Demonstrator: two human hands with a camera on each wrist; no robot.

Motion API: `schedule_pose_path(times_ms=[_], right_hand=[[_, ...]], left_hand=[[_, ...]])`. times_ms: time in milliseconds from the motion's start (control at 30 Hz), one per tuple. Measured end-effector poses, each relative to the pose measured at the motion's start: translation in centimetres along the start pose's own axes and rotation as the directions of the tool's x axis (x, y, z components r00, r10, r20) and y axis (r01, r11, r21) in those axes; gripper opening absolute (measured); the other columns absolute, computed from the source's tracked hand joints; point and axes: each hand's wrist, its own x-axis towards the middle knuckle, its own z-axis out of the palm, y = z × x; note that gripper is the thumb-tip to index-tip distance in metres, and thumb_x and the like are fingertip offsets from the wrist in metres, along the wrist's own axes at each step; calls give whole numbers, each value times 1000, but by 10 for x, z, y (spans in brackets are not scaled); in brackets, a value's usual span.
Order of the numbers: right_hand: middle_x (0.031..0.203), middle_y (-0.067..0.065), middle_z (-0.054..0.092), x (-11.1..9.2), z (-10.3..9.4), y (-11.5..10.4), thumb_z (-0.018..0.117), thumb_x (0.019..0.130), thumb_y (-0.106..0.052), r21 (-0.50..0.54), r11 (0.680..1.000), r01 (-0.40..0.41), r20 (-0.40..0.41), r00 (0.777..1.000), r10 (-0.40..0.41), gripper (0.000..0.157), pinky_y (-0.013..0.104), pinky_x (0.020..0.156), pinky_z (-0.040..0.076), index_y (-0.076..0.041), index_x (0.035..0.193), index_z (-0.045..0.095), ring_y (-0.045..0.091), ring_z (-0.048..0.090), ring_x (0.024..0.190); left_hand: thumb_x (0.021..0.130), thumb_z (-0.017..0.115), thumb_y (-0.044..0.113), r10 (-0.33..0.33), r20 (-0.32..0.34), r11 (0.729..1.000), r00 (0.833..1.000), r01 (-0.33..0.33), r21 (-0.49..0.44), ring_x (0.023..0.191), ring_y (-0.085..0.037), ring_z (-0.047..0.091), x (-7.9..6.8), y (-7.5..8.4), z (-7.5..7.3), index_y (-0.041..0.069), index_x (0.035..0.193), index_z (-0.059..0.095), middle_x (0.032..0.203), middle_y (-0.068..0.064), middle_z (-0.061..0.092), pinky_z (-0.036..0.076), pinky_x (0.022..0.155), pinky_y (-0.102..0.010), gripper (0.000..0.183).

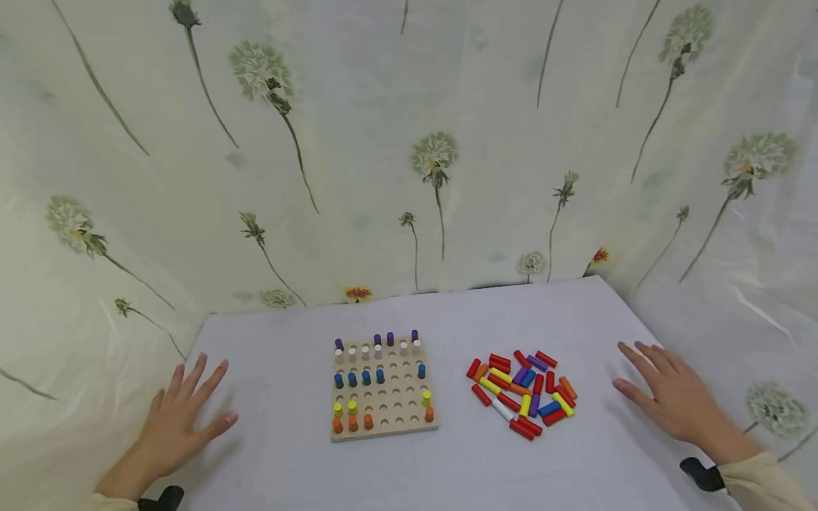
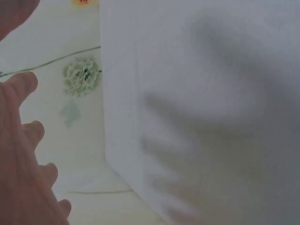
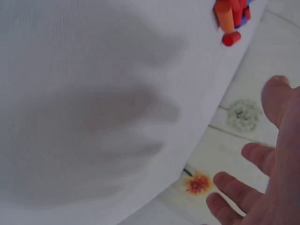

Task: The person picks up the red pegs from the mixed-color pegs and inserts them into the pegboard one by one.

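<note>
A wooden pegboard (image 1: 399, 404) lies at the middle of the white table, with rows of round holes. Purple, white, blue, yellow and orange pegs stand in some of them. Right of the board is a loose pile of pegs (image 1: 524, 394), many of them red, others yellow, blue, purple, orange and one white. My left hand (image 1: 169, 429) is spread over the table's left side, holding nothing. Over the right side, beyond the pile, my right hand (image 1: 677, 397) is spread too, also holding nothing. In the right wrist view, an orange peg (image 3: 224, 16) shows near the top edge.
A white cloth covers the table (image 1: 275, 468). Behind and beside it hangs a pale curtain (image 1: 364, 142) printed with dandelions. Both hands cast shadows on the cloth. Dark straps (image 1: 701, 474) sit at the wrists.
</note>
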Motion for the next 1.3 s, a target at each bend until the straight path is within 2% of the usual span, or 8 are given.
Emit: schedule_pose_path(times_ms=[67,200,300,433,667,933,1100,1300], right_hand=[[141,34,55,0,4,-11,74,98,-47,15,1000,1,19,1000,-1,70,76,101,39,-5,149,54,57,46,127],[115,19,67,-2,12,-33,82,93,-38,110,993,-37,54,998,31,47,64,91,52,-8,126,70,42,55,110],[102,4,68,-1,20,-48,84,92,-33,163,986,-32,47,999,25,31,51,84,56,-13,113,74,29,57,102],[96,-5,66,1,30,-61,84,92,-31,191,982,-8,46,999,0,25,39,78,54,-17,110,74,20,56,96],[92,-8,65,1,41,-67,84,92,-24,190,981,-27,37,999,20,27,35,78,54,-15,114,73,17,58,93],[97,-6,68,3,39,-74,87,88,-16,180,983,41,15,999,-45,39,33,78,57,-15,125,77,15,60,94],[93,-8,65,3,41,-78,89,84,-12,148,988,50,24,998,-54,38,29,76,56,-16,122,81,13,56,91],[92,-8,64,2,40,-81,91,83,-15,113,992,65,-6,998,-65,38,29,74,54,-15,120,82,12,55,88]], left_hand=[[95,74,51,12,-10,1000,1000,-12,-7,157,-62,3,0,5,8,32,171,19,178,-19,8,12,104,-89,96],[90,80,54,12,-37,999,999,-13,-37,145,-59,33,1,27,33,22,170,23,169,-27,27,31,102,-80,104],[85,83,59,-37,3,995,999,37,-98,115,-39,57,5,52,56,12,168,27,148,-26,45,51,91,-56,111],[78,84,68,-104,113,979,988,122,-162,86,-12,51,12,84,88,10,168,28,127,-8,55,45,72,-27,121],[69,91,68,-77,72,971,994,91,-221,80,-5,45,21,116,117,4,161,42,106,10,59,39,69,-24,122],[70,95,55,-78,4,971,997,76,-225,75,-3,42,27,128,127,1,149,58,96,12,58,33,63,-22,103],[72,97,43,-88,-48,958,995,72,-277,68,-1,38,26,122,132,6,139,69,91,14,59,29,59,-21,81],[72,98,39,-96,-76,936,992,64,-347,62,0,38,27,115,136,9,133,74,87,14,61,29,57,-20,72]])
